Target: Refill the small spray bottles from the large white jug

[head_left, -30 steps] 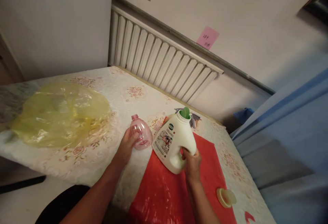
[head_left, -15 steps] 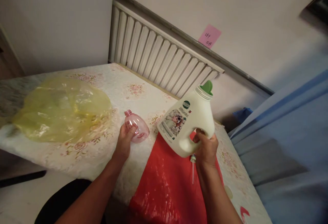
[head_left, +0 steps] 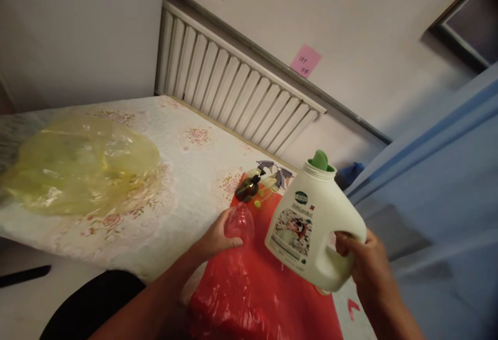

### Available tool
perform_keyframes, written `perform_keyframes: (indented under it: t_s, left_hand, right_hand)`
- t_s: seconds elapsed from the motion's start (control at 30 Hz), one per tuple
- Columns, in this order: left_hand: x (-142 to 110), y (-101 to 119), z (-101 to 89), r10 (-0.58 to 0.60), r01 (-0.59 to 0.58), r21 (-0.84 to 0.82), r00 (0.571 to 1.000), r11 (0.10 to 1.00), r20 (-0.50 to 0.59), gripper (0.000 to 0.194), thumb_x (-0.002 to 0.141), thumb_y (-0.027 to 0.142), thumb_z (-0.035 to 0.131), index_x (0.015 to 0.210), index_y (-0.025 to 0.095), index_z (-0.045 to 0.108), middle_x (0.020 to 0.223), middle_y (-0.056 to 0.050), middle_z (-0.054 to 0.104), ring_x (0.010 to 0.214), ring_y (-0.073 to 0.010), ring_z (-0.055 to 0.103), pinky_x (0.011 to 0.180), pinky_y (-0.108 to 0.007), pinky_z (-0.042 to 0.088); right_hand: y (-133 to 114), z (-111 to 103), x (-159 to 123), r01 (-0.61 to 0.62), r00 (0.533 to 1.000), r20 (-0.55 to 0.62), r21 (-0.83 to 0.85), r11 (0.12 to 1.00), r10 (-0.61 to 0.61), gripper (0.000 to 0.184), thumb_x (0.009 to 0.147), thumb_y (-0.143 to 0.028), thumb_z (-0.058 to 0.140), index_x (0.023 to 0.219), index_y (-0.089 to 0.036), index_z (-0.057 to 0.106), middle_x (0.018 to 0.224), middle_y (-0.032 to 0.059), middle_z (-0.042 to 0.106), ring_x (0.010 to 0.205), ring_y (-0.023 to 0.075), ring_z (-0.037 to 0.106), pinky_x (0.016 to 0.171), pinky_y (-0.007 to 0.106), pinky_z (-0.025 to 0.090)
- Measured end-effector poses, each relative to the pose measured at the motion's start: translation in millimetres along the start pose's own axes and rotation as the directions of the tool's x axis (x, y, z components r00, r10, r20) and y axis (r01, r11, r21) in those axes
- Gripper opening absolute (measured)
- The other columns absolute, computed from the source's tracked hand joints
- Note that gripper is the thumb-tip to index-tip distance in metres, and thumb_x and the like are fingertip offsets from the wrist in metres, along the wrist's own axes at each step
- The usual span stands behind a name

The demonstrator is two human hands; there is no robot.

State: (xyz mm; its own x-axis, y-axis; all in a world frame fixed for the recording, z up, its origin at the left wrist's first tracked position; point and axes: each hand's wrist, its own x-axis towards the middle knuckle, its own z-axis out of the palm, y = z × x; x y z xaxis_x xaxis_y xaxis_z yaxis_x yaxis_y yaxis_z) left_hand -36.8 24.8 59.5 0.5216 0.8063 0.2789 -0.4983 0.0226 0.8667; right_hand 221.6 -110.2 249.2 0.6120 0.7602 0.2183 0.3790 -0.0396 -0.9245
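Observation:
My left hand (head_left: 220, 236) is wrapped round a clear pink plastic bottle (head_left: 241, 223), which stands nearly upright over the red plastic sheet (head_left: 268, 283) with its neck uncapped. My right hand (head_left: 368, 262) grips the handle of a large cream detergent jug (head_left: 301, 215). The jug leans a little and its mouth, with a green spout (head_left: 319, 160), points up. It is to the right of the pink bottle, the two apart. Behind the pink bottle lies a dark bottle with a black pump top (head_left: 249, 187).
A puffed yellow plastic bag (head_left: 85, 164) covers the left of the flowered tablecloth (head_left: 182, 169). A red curved piece (head_left: 353, 309) lies near the right edge. A radiator (head_left: 233, 81) stands behind the table, and a blue curtain (head_left: 439, 184) hangs on the right.
The jug was lifted, and has moved rightward in my right hand. My left hand has brought the pink bottle right, from above the tablecloth to over the red sheet, and made it more upright.

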Motion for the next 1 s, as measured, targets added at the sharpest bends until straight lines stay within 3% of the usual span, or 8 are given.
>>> perform_keyframes:
  t_s: [0.13, 0.27, 0.4, 0.53, 0.77, 1.0]
  left_hand:
    - [-5, -11, 9.0, -0.012, 0.009, 0.202, 1.0, 0.979, 0.014, 0.078, 0.062, 0.017, 0.08, 0.132, 0.024, 0.046, 0.135, -0.011, 0.053, 0.128, -0.0346, 0.045, 0.109, -0.049, 0.032]
    - [-7, -17, 14.1, 0.007, 0.001, 0.324, 1.0, 0.946, -0.021, 0.079, 0.056, 0.012, 0.079, 0.129, 0.024, 0.05, 0.134, -0.011, 0.053, 0.128, -0.0358, 0.045, 0.111, -0.05, 0.028]
    - [-6, -19, 17.3, 0.016, -0.003, 0.382, 0.999, 0.924, -0.03, 0.079, 0.056, 0.012, 0.077, 0.129, 0.023, 0.048, 0.133, -0.011, 0.052, 0.128, -0.0347, 0.044, 0.11, -0.049, 0.03]
    - [-6, -14, 19.8, 0.004, -0.002, 0.509, 1.0, 0.861, -0.003, 0.08, 0.057, 0.011, 0.073, 0.13, 0.022, 0.043, 0.133, -0.011, 0.05, 0.127, -0.0305, 0.045, 0.111, -0.045, 0.033]
    - [-6, -13, 20.2, 0.009, -0.018, 0.57, 1.0, 0.821, 0.019, 0.08, 0.057, 0.012, 0.072, 0.129, 0.02, 0.04, 0.134, -0.012, 0.049, 0.128, -0.0301, 0.045, 0.111, -0.044, 0.033]
    - [-9, -20, 19.1, -0.027, 0.014, 0.593, 1.0, 0.805, 0.013, 0.083, 0.059, 0.014, 0.071, 0.133, 0.021, 0.036, 0.14, -0.012, 0.046, 0.13, -0.0301, 0.043, 0.112, -0.046, 0.032]
  right_hand:
    - [20, -38, -1, -0.044, 0.999, 0.002, -0.167, 0.985, 0.045, 0.018, 0.052, -0.028, 0.075, 0.057, -0.018, 0.06, 0.038, -0.0031, 0.048, 0.038, 0.012, 0.04, 0.041, 0.025, 0.029]
    - [27, -59, -6, -0.057, 0.994, 0.072, -0.321, 0.945, 0.085, 0.019, 0.052, -0.031, 0.074, 0.062, -0.017, 0.066, 0.038, -0.0028, 0.048, 0.04, 0.0124, 0.04, 0.043, 0.025, 0.03]
    - [13, -60, -17, -0.096, 0.975, 0.143, -0.426, 0.9, 0.172, 0.025, 0.05, -0.029, 0.069, 0.072, -0.017, 0.069, 0.043, -0.0042, 0.049, 0.041, 0.0118, 0.04, 0.042, 0.024, 0.03]
    - [0, -57, -27, -0.078, 0.934, 0.255, -0.537, 0.84, 0.249, 0.015, 0.055, -0.028, 0.062, 0.066, -0.018, 0.062, 0.051, -0.0054, 0.049, 0.046, 0.0104, 0.042, 0.045, 0.022, 0.033]
    - [7, -57, -33, -0.092, 0.871, 0.344, -0.585, 0.806, 0.35, 0.018, 0.058, -0.033, 0.059, 0.069, -0.019, 0.053, 0.058, -0.0061, 0.047, 0.051, 0.0101, 0.042, 0.046, 0.021, 0.034]
    - [10, -59, -36, -0.056, 0.849, 0.373, -0.643, 0.764, 0.375, 0.018, 0.058, -0.032, 0.059, 0.065, -0.02, 0.047, 0.059, -0.0054, 0.046, 0.053, 0.011, 0.042, 0.048, 0.022, 0.035]
